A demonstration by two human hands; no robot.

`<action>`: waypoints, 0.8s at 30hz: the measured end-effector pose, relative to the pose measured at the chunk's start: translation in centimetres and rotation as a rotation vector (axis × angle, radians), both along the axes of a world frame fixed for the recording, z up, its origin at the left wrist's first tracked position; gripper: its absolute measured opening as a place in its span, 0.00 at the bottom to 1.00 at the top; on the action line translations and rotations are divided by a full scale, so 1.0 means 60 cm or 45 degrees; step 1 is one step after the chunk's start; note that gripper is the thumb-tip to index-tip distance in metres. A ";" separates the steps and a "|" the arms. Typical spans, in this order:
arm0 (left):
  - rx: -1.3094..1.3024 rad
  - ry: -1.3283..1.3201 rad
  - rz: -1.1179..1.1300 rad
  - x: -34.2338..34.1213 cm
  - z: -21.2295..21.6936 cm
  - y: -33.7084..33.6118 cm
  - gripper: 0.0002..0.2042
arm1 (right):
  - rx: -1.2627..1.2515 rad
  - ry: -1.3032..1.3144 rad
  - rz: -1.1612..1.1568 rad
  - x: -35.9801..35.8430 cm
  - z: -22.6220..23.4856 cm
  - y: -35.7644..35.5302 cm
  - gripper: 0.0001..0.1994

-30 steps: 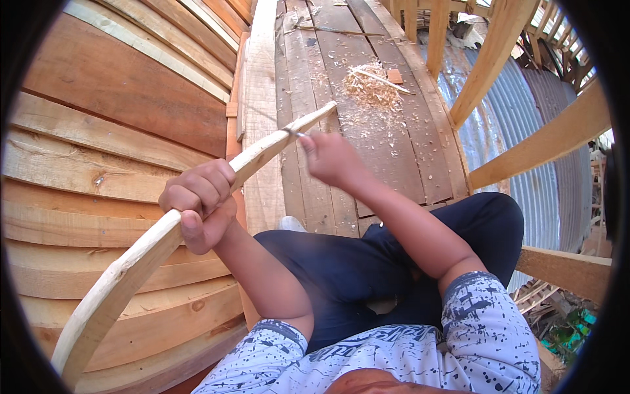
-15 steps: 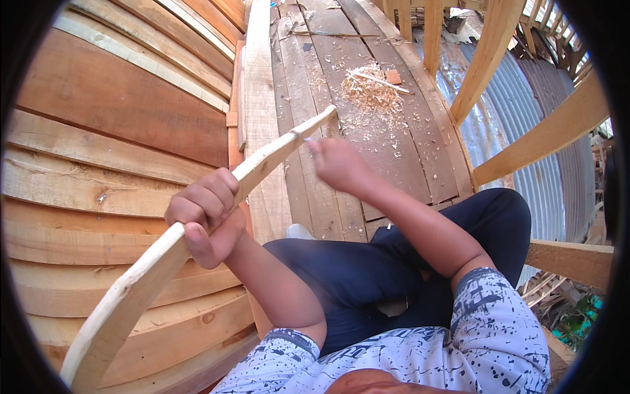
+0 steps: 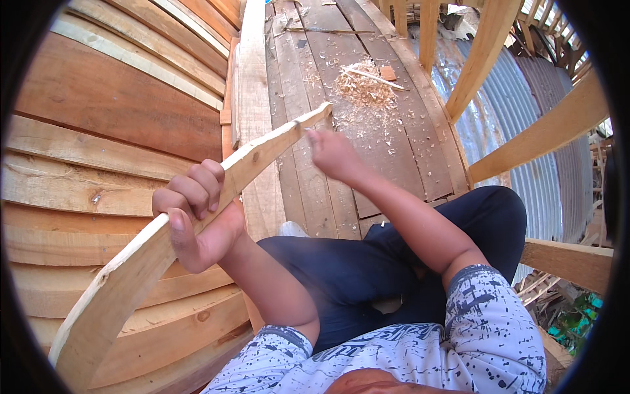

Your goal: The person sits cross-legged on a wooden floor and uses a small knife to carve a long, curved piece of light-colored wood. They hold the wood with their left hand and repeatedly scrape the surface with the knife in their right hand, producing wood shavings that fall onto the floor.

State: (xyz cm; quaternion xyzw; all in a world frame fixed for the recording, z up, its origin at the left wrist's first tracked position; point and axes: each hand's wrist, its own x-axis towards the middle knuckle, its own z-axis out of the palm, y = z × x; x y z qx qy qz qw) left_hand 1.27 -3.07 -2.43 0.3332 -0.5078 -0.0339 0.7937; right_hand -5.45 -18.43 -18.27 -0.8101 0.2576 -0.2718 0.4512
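A long pale wooden strip (image 3: 252, 161) slants from the lower left up to the middle of the view, its upper edge uneven and whittled. My left hand (image 3: 197, 213) wraps around its middle, with the fingers over the far side and the thumb on the near side. Near the strip's far end, my right hand (image 3: 333, 153) is closed in a fist on what looks like a small knife (image 3: 298, 123). Its thin dark blade lies across the strip's upper edge; the handle is hidden in the fist.
Wood shavings (image 3: 367, 88) with a thin stick (image 3: 374, 77) and a small reddish block (image 3: 388, 73) lie on the plank floor (image 3: 394, 171). A plank wall (image 3: 118, 98) rises on the left. Wooden posts (image 3: 482, 59) and corrugated metal sheets (image 3: 525, 131) stand at the right.
The strip and my left hand have shifted slightly left, and the left fingers sit a little looser. My right hand stays near the far end, with the blade still on the edge.
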 end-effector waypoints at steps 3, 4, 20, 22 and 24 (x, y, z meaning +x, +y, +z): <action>0.037 -0.051 -0.022 0.006 0.002 0.005 0.16 | 0.222 0.160 0.051 -0.006 0.026 0.005 0.23; 0.069 -0.053 -0.017 0.005 0.002 0.009 0.16 | 0.074 0.050 0.126 -0.005 0.052 0.025 0.22; 0.123 -0.397 -0.476 0.041 -0.004 0.021 0.19 | 0.070 0.203 0.094 -0.016 0.018 -0.029 0.19; 0.122 -0.407 -0.495 0.038 -0.002 0.022 0.19 | 0.192 0.427 0.137 -0.014 -0.001 -0.045 0.20; 0.122 -0.396 -0.531 0.052 -0.005 0.037 0.18 | 0.085 0.107 0.316 -0.012 0.071 0.019 0.21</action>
